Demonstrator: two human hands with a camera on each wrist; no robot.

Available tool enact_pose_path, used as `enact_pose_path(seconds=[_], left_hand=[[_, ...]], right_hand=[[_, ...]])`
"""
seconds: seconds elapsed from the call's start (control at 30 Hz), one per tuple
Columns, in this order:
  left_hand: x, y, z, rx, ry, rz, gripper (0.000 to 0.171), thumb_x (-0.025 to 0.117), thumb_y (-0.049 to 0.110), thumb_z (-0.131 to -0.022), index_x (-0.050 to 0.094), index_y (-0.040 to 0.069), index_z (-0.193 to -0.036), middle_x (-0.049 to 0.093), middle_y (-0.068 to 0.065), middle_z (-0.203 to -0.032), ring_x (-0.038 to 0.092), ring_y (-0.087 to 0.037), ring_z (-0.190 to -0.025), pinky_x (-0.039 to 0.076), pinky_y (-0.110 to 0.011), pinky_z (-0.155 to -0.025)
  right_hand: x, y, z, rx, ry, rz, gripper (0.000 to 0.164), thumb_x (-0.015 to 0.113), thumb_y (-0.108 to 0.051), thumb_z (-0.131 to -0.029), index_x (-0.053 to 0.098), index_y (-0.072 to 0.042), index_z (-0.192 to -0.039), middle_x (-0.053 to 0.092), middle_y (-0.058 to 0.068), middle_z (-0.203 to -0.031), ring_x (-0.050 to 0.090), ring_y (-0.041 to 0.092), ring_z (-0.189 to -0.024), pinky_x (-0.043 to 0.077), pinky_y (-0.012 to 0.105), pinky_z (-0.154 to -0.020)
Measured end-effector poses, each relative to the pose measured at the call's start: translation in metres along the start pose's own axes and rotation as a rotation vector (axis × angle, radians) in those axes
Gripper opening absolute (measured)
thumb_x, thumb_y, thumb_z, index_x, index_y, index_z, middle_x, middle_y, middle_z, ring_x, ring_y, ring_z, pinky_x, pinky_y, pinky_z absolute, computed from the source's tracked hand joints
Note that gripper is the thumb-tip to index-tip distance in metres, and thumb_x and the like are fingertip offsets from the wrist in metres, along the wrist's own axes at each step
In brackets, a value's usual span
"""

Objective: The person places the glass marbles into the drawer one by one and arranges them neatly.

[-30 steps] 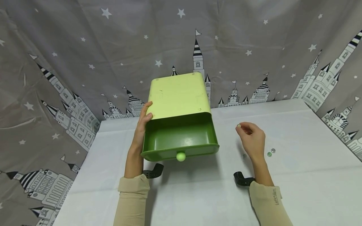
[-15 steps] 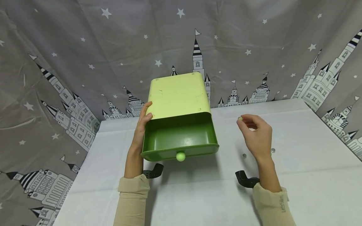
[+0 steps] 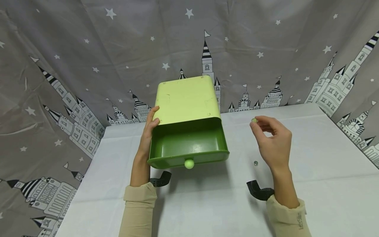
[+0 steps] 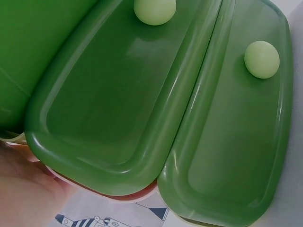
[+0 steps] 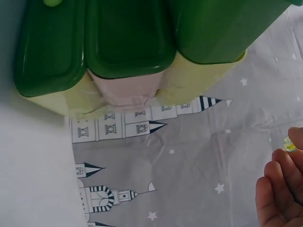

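A mini drawer unit [image 3: 186, 102] with a pale yellow top stands in the middle, its green top drawer [image 3: 189, 161] pulled out and bare inside. My left hand [image 3: 147, 133] holds the unit's left side, with thumb and a fingertip over the top edge. To the right of the unit, above the table, my right hand [image 3: 273, 140] pinches a small glass marble [image 3: 254, 120] between thumb and fingertips. The right wrist view shows yellow-green colour in this marble [image 5: 289, 144]. One more marble [image 3: 256, 163] lies on the table below that hand.
Two lower drawers, the middle [image 4: 109, 104] and the bottom [image 4: 236, 142], are closed. A white cloth [image 3: 334, 148] covers the table, and a grey castle-print curtain [image 3: 251, 42] hangs right behind it. Black wrist mounts [image 3: 259, 191] stick out inward from both wrists.
My right hand has moved right and slightly up with the marble, away from the drawer unit. It now covers the spot where two marbles lay. The left hand stays put.
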State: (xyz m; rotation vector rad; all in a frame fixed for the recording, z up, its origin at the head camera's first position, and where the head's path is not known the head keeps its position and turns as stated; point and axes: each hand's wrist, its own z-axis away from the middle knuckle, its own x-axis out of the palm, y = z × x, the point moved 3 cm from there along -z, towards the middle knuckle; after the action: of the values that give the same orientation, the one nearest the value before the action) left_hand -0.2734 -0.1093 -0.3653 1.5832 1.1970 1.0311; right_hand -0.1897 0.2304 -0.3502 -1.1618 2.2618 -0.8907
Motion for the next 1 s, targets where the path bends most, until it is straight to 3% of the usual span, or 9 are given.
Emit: enact_pose_path(seconds=[0.2, 0.57, 1.0], left_hand=[[0.000, 0.000, 0.000, 0.000, -0.002, 0.000, 0.049, 0.036, 0.026, -0.099, 0.028, 0.024, -0.147, 0.025, -0.001, -0.148, 0.037, -0.020, -0.119, 0.034, -0.036, -0.095], [0.001, -0.001, 0.000, 0.004, -0.005, -0.003, 0.047, 0.036, 0.025, -0.099, 0.029, 0.024, -0.146, 0.025, 0.000, -0.148, 0.038, -0.020, -0.118, 0.035, -0.035, -0.095], [0.000, 0.000, 0.001, 0.001, 0.003, -0.017, 0.049, 0.036, 0.026, -0.099, 0.028, 0.024, -0.147, 0.022, 0.001, -0.150, 0.037, -0.020, -0.119, 0.034, -0.036, -0.096]], right_hand=[[0.009, -0.019, 0.004, -0.065, -0.050, -0.027, 0.014, 0.072, 0.005, -0.084, 0.073, 0.004, -0.098, 0.069, 0.011, -0.084, 0.060, 0.005, -0.075, 0.047, 0.018, -0.073], [0.045, -0.051, 0.029, -0.175, -0.224, -0.154, 0.018, 0.076, 0.006, -0.080, 0.073, 0.001, -0.097, 0.068, 0.007, -0.089, 0.061, 0.019, -0.081, 0.048, 0.027, -0.076], [0.055, -0.055, 0.037, -0.236, -0.234, -0.189, 0.021, 0.077, 0.007, -0.078, 0.073, 0.000, -0.097, 0.067, 0.007, -0.091, 0.059, 0.024, -0.080, 0.047, 0.027, -0.075]])
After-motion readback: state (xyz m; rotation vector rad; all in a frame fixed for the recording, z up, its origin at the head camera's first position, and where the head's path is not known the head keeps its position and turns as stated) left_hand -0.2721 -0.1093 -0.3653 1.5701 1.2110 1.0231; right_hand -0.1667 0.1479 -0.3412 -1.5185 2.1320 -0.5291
